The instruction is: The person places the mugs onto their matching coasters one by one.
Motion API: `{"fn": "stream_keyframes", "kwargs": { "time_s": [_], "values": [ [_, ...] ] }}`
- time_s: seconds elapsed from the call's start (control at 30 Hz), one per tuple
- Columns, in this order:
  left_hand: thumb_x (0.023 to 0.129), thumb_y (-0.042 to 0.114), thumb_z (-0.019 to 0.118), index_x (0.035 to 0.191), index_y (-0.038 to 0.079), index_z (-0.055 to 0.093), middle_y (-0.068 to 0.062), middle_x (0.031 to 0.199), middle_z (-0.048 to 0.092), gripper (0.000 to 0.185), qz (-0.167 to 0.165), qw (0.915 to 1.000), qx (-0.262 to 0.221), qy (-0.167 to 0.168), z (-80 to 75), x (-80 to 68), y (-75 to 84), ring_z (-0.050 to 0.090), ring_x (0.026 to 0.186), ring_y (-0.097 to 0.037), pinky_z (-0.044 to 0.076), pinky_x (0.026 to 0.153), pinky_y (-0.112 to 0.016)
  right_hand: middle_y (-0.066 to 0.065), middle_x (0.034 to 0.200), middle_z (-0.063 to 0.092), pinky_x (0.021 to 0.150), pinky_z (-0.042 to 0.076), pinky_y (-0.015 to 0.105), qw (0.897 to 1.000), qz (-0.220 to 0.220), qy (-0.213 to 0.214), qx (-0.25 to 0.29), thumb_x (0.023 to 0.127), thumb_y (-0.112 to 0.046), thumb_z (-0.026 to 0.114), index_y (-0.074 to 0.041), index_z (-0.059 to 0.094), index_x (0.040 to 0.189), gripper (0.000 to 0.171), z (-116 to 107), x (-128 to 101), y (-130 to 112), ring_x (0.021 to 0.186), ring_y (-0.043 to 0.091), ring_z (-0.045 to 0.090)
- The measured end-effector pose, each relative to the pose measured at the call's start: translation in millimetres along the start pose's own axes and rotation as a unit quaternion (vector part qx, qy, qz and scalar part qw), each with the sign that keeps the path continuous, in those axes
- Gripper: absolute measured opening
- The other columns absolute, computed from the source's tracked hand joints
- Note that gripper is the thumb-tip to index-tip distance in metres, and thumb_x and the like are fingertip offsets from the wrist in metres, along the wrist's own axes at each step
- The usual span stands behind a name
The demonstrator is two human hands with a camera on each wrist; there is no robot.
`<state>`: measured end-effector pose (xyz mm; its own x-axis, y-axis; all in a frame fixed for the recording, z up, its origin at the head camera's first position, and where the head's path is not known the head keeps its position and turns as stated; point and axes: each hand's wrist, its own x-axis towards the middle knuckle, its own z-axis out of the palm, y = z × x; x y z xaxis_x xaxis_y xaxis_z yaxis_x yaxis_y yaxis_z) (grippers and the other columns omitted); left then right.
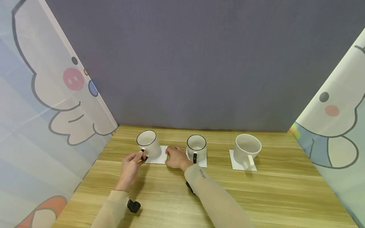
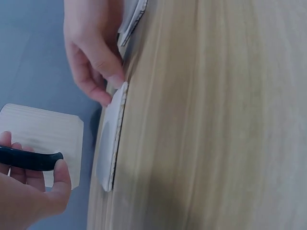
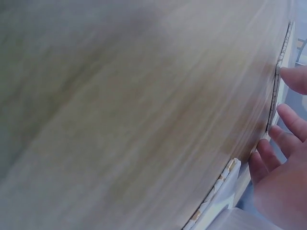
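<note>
Fingers (image 2: 29, 165) pinching the mug handle (image 2: 29, 159) show only wrist-side.

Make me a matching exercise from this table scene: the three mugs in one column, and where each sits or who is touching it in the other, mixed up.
Column one:
1. black-rimmed mug on the left
2. black-rimmed mug in the middle
3. plain white mug

Column two:
A. on the right-hand coaster, no hand near
B. handle pinched by the left hand
C. just right of the right hand, which rests on the left coaster

Pairs: 1-B, 2-C, 3-A
</note>
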<state>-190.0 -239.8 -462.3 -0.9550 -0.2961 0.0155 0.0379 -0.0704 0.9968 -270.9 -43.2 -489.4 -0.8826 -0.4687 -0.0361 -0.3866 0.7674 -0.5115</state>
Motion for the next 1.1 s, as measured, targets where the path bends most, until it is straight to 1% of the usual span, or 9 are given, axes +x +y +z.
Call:
{"fn": "stream_keyframes", "kwargs": {
  "time_s": [0.27, 0.53, 0.77, 0.83, 1.0, 1.1],
  "values": [
    [0.104, 0.008, 0.056, 0.098, -0.021, 0.061, -0.009, 0.089, 0.062, 0.031, -0.003, 0.9999, -0.011, -0.001, 7.1, 0.4, -7.4, 0.061, 0.092, -0.02, 0.056, 0.087, -0.035, -0.004, 0.135, 0.062, 0.112, 0.036, 0.044, 1.0, -0.003, 0.004, -0.005, 0.086, -0.023, 0.069, -0.018, 0.063, 0.119, 0.035, 0, 0, 1, 0.136, 0.026, 0.043],
    [0.104, 0.01, 0.056, 0.099, -0.018, 0.063, -0.008, 0.089, 0.062, 0.029, -0.013, 0.9998, 0.015, -0.002, 10.5, -1.2, -12.3, 0.06, 0.091, -0.016, 0.054, 0.085, -0.034, -0.003, 0.136, 0.062, 0.11, 0.037, 0.043, 1.0, -0.001, 0.0, -0.003, 0.087, -0.026, 0.072, -0.018, 0.063, 0.121, 0.037, 0, 1, 0, 0.134, 0.025, 0.045],
    [0.104, 0.01, 0.056, 0.1, -0.018, 0.063, -0.007, 0.088, 0.062, 0.029, -0.026, 0.9995, 0.018, -0.002, 12.7, -2.3, -17.0, 0.06, 0.09, -0.016, 0.055, 0.085, -0.034, -0.003, 0.149, 0.054, 0.114, 0.034, 0.044, 1.0, 0.001, -0.004, 0.003, 0.089, -0.026, 0.072, -0.017, 0.063, 0.122, 0.036, 1, 1, 0, 0.138, 0.025, 0.042],
    [0.104, 0.011, 0.057, 0.101, -0.018, 0.064, -0.006, 0.088, 0.063, 0.03, -0.028, 0.9994, 0.02, -0.004, 13.5, -2.4, -17.8, 0.06, 0.09, -0.016, 0.055, 0.086, -0.033, -0.003, 0.148, 0.054, 0.113, 0.035, 0.044, 1.0, -0.001, -0.001, 0.001, 0.088, -0.027, 0.073, -0.018, 0.063, 0.121, 0.035, 1, 1, 1, 0.138, 0.026, 0.042],
    [0.105, 0.013, 0.057, 0.1, -0.018, 0.064, -0.007, 0.09, 0.063, 0.032, -0.027, 0.9992, 0.028, -0.012, 16.5, -3.5, -18.7, 0.059, 0.092, -0.016, 0.054, 0.088, -0.035, -0.003, 0.142, 0.059, 0.112, 0.036, 0.045, 1.0, -0.004, 0.004, 0.0, 0.087, -0.026, 0.073, -0.018, 0.063, 0.12, 0.035, 1, 1, 2, 0.136, 0.026, 0.043],
    [0.104, 0.013, 0.058, 0.1, -0.018, 0.064, -0.008, 0.09, 0.063, 0.032, -0.025, 0.9991, 0.03, -0.014, 17.9, -3.5, -18.7, 0.059, 0.091, -0.015, 0.054, 0.089, -0.037, -0.003, 0.144, 0.057, 0.113, 0.034, 0.046, 1.0, -0.004, 0.003, 0.004, 0.088, -0.026, 0.072, -0.018, 0.063, 0.123, 0.037, 1, 1, 2, 0.138, 0.026, 0.042]
  ]
}}
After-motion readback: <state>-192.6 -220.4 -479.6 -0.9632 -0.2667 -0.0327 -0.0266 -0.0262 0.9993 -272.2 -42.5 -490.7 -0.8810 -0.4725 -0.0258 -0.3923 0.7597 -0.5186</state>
